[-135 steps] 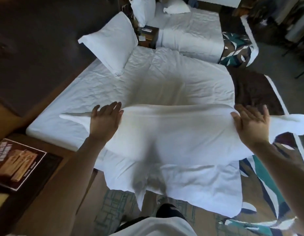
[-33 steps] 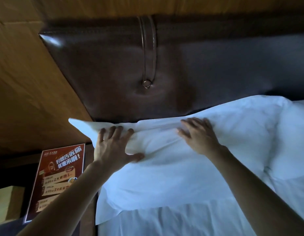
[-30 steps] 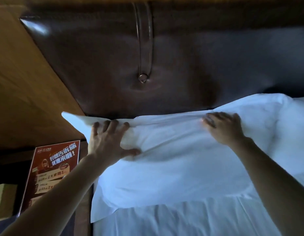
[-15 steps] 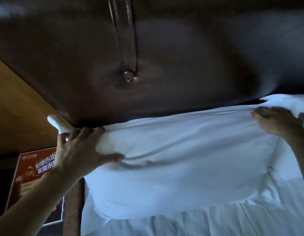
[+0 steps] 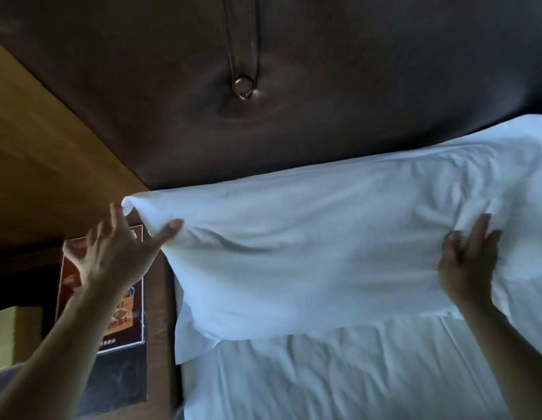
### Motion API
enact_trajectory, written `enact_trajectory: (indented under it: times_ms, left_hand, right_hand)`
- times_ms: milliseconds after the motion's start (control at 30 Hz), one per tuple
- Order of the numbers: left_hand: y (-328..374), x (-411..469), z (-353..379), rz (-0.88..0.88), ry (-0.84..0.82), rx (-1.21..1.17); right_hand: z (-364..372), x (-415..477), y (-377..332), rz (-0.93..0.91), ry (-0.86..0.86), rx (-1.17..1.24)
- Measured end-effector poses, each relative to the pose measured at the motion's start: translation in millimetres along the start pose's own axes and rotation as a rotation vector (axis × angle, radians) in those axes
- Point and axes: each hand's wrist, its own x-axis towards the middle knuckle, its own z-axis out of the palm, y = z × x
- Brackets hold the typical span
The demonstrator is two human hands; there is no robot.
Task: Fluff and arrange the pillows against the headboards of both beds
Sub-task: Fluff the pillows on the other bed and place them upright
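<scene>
A white pillow (image 5: 309, 253) leans against the dark brown padded headboard (image 5: 354, 86) at the head of the bed. My left hand (image 5: 112, 256) is at the pillow's upper left corner, fingers spread and blurred, the thumb touching the fabric. My right hand (image 5: 466, 262) presses flat against the pillow's right side, and the cover creases around its fingertips. Neither hand clearly holds the pillow. The white bed sheet (image 5: 339, 374) lies wrinkled below the pillow.
A strap with a round button (image 5: 243, 86) runs down the headboard. A wood-panelled wall (image 5: 36, 153) is on the left. Below it a dark bedside unit carries a red printed leaflet (image 5: 124, 316). More white bedding (image 5: 533, 137) shows at the right edge.
The pillow now stands against the headboard. My left hand has come off the top edge and opened at the left corner. My right hand has slid down onto the pillow's right side.
</scene>
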Motion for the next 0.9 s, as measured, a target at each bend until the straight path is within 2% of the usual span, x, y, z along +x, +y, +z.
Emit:
enact_trajectory:
  times_ms: [67,133,167,267,567,900]
  left_hand:
    - [-11,-16,9,0.001,0.004,0.067]
    - [-24,-32,27,0.009,-0.013,0.048]
    - [-26,-40,31,0.021,-0.033,0.046]
    - [-39,-64,40,0.101,-0.073,0.131]
    - [-62,-162,12,0.437,-0.12,0.324]
    - [-98,-272,-24,0.795,-0.109,0.419]
  right_hand:
    - [-8,-16,11,0.018,-0.114,-0.026]
    - [-24,-36,3,0.243,-0.234,-0.012]
    - [-36,-46,-3,0.294,-0.308,-0.026]
    - [-67,-69,-24,0.22,-0.406,-0.104]
    - [-169,-180,-118,0.045,-0.386,-0.148]
    - [-258,-338,-170,0.16,-0.424,-0.164]
